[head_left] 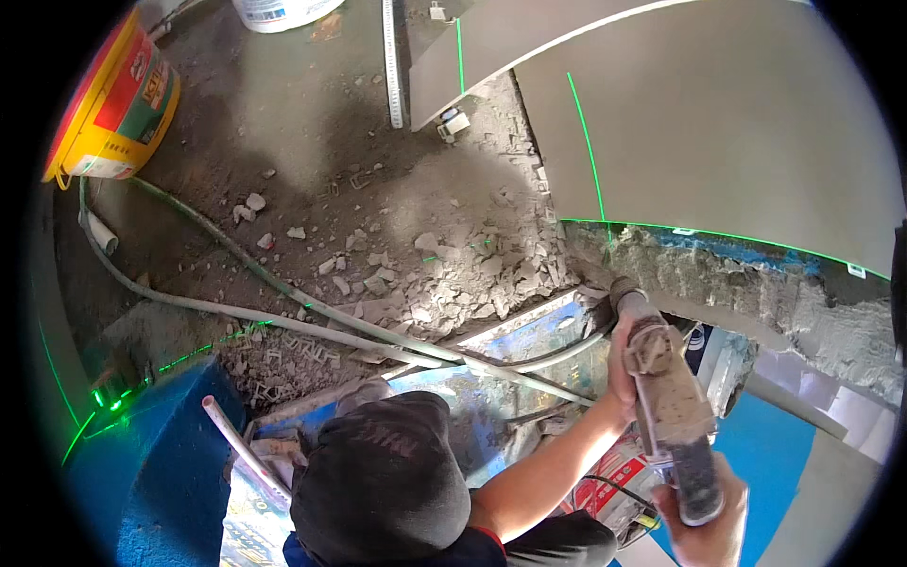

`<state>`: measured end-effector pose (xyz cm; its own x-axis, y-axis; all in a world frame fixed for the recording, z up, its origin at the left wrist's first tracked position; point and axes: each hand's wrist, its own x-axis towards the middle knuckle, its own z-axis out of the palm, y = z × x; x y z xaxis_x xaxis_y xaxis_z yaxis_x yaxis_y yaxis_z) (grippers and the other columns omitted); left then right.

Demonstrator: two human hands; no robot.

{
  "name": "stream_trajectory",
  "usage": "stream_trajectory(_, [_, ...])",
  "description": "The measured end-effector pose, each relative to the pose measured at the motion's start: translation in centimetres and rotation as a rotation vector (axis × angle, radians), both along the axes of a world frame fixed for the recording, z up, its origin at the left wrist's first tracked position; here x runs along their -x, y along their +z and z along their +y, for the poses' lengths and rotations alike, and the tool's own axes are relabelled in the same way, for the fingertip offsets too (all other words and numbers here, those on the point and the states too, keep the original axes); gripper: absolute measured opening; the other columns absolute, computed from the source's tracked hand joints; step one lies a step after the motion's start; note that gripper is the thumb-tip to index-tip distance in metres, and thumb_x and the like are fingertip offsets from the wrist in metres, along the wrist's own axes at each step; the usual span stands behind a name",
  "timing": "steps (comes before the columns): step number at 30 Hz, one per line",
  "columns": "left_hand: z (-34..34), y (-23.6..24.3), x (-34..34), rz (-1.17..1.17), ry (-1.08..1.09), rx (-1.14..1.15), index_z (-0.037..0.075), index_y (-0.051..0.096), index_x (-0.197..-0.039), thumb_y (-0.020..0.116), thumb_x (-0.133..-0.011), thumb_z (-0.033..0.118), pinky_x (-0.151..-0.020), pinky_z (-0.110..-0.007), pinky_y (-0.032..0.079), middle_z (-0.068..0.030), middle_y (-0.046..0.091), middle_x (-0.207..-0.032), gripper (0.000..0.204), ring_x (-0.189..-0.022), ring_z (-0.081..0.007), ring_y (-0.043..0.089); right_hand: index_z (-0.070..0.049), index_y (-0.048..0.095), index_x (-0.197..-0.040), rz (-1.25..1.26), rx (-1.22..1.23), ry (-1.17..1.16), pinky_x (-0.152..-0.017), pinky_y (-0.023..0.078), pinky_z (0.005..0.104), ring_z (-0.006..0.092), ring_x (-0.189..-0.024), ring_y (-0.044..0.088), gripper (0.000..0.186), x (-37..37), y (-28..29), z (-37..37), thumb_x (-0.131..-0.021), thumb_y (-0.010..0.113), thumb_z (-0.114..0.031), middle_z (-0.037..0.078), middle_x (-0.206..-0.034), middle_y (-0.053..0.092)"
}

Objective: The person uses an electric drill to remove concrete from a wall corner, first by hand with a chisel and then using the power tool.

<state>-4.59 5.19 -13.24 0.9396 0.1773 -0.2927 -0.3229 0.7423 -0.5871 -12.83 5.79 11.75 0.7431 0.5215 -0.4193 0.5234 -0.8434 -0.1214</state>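
Note:
Neither my left hand nor my right hand can be made out. Below centre, a co-worker in a black cap [378,482] crouches with the head bent down. The bare arm beside the cap reaches to a dusty hammer drill [673,402], and a hand [621,364] wraps its front end. Another hand [709,515], its arm cut off by the lower rim, grips the dark rear handle; it appears to be the same co-worker's. The drill's nose points up and left, at the rough mortar edge [652,269] under a large grey tile [727,142]. Its tip is hard to see.
Broken rubble [482,283] covers the floor ahead of the co-worker. Two pale hoses [283,319] cross there from a yellow bucket [142,109]. A blue block [156,472] stands left, a white ruler-like strip [391,66] lies at the back, and green laser lines [588,142] cross the tiles.

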Motion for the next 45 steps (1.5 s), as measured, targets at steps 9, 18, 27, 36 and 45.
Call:
stream_trajectory(9, [-2.9,-8.0,0.0,-0.160,0.071,0.096,-0.004,0.066,-0.100,0.043,-0.081,0.085,-0.069,-0.044,0.060,-0.0182,0.068,-0.096,0.094,-0.075,-0.0287,0.069,-0.001,0.063,-0.096,0.026,-0.002,0.210,-0.069,0.051,0.0456,0.0421,-0.077,0.064,0.033,0.5,-8.8,-3.5,-0.069,0.080,-0.010,0.020,-0.081,0.064])
stream_trajectory(18, [-2.4,-7.2,1.4,-0.221,0.115,0.008,-0.002,0.066,-0.100,0.041,-0.084,0.082,-0.078,-0.047,0.056,-0.0181,0.067,-0.098,0.089,-0.085,-0.0302,0.067,-0.002,0.056,-0.094,-0.048,-0.007,0.282,-0.066,0.054,0.0434,0.0355,-0.072,0.063,0.036,2.9,-14.4,-7.8,-0.069,0.076,-0.019,0.015,-0.080,0.058])
stream_trajectory(27, [-1.8,-6.6,1.9,-0.179,0.131,-0.051,0.000,0.066,-0.100,0.040,-0.087,0.080,-0.087,-0.050,0.053,-0.0180,0.066,-0.100,0.085,-0.096,-0.0318,0.064,-0.004,0.057,-0.094,-0.085,-0.076,0.249,-0.069,0.054,0.0417,0.0339,-0.076,0.066,0.037,1.6,-15.2,-9.0,-0.072,0.078,-0.024,0.015,-0.085,0.062])
stream_trajectory(36, [-1.7,-9.7,1.2,-0.197,0.145,-0.101,0.003,0.066,-0.100,0.039,-0.089,0.077,-0.094,-0.051,0.047,-0.0168,0.066,-0.101,0.080,-0.099,-0.0305,0.061,-0.007,0.054,-0.092,-0.106,-0.014,0.238,-0.071,0.055,0.0423,0.0308,-0.081,0.067,0.024,2.2,-16.8,-7.5,-0.078,0.067,-0.021,0.013,-0.088,0.062])
stream_trajectory(45, [-5.2,-19.2,-3.6,-0.140,0.231,-0.113,0.007,0.067,-0.101,0.039,-0.091,0.075,-0.099,-0.051,0.040,-0.0150,0.065,-0.102,0.074,-0.098,-0.0279,0.057,-0.005,0.054,-0.088,-0.044,-0.191,0.168,-0.065,0.056,0.0433,0.0346,-0.073,0.068,0.023,-0.8,-16.4,-7.3,-0.076,0.070,-0.017,0.015,-0.079,0.063])
